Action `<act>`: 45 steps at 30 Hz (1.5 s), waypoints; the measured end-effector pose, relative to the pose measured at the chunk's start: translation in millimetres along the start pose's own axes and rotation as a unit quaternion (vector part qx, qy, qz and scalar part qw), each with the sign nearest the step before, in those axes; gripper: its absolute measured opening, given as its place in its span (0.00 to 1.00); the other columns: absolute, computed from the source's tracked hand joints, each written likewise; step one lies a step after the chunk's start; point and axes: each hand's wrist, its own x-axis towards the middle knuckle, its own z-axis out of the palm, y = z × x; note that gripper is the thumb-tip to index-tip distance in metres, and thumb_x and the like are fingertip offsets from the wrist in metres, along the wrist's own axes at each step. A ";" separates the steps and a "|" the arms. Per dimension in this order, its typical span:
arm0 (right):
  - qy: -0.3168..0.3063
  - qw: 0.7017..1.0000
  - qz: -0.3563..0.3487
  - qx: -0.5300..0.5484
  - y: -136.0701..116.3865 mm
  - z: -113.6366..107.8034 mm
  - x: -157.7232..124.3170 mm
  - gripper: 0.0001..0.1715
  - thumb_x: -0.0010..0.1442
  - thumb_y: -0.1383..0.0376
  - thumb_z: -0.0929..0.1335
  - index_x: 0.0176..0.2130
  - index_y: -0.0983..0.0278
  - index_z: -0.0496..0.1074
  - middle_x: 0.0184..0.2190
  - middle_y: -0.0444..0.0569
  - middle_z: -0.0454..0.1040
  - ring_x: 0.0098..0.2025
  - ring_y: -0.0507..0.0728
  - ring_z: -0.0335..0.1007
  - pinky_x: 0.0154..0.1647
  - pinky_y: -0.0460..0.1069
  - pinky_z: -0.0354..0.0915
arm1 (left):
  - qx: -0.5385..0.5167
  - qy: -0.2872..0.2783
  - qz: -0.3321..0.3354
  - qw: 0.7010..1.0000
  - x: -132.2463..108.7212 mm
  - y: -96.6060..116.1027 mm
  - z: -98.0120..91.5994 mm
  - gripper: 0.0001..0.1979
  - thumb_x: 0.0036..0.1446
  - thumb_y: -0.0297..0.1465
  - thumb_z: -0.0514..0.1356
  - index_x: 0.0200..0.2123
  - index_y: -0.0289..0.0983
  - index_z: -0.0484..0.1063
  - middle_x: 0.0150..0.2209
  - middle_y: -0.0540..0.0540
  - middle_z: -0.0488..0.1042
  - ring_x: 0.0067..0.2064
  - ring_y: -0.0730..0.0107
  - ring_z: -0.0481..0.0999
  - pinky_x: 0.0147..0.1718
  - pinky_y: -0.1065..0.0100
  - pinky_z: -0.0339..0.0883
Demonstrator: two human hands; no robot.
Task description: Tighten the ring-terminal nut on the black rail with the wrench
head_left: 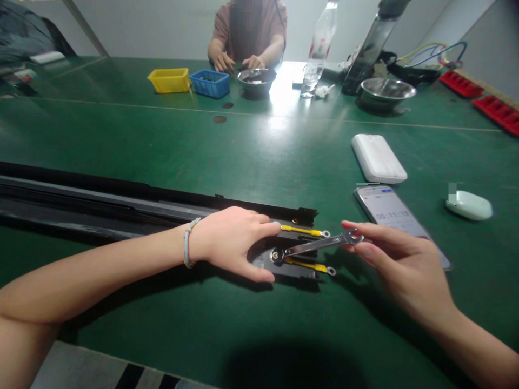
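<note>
My right hand [409, 265] pinches the open-jaw end of a silver combination wrench [318, 244] between thumb and fingers. The wrench's ring end sits around a bolt [275, 256] near the right end of a long black channel-shaped profile [81, 200]. My left hand [231, 243] lies across that profile with thumb and index finger spread on either side of the bolt; some of its fingers are hidden. Two yellow-sleeved wires [302, 231] with metal ring terminals stick out at the profile's right end, one on each side of the wrench.
On the green table, a phone [389, 205], a white power bank [379, 158] and a pale green case [470, 206] lie right. Farther back are yellow [169, 81] and blue bins [210, 84], metal bowls [387, 94], and bottles [320, 48]. A person [251, 32] sits opposite.
</note>
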 end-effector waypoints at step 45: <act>-0.027 1.000 0.013 -0.008 -11.3 2.9 4.4 0.07 0.49 0.65 0.73 0.33 0.60 0.80 0.15 0.41 0.73 0.16 0.51 0.66 0.16 0.46 0.62 | -0.010 0.017 0.009 1.000 -9.5 -0.7 -7.2 0.30 0.50 0.55 0.56 0.44 0.36 0.68 0.37 0.43 0.74 0.36 0.59 0.75 0.34 0.65 0.65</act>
